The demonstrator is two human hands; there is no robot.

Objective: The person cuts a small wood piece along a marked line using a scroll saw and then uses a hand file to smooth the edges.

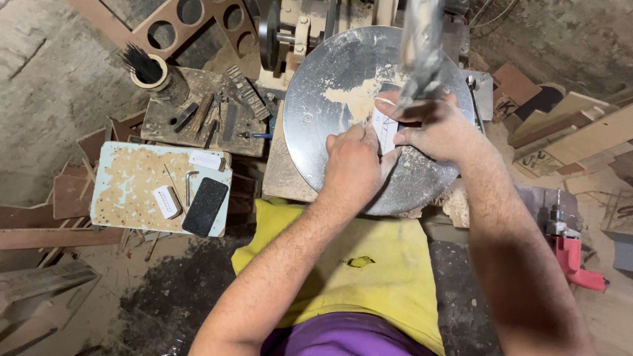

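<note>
A round grey metal disc (316, 86) dusted with sawdust lies in front of me. Both hands meet over its right half. My left hand (353, 165) and my right hand (435, 128) pinch a small white flat piece (384, 128) with pencil lines on it, holding it against the disc. A blurred metal bar (421, 46) rises just above the piece and hides its top edge.
A pale blue board (125, 178) at left carries a black phone (205, 206), a hex key and small white pieces. Behind it are a tool block (198, 115) and a cup of thin rods (146, 69). A red drill (568, 254) lies at right. Wood offcuts surround everything.
</note>
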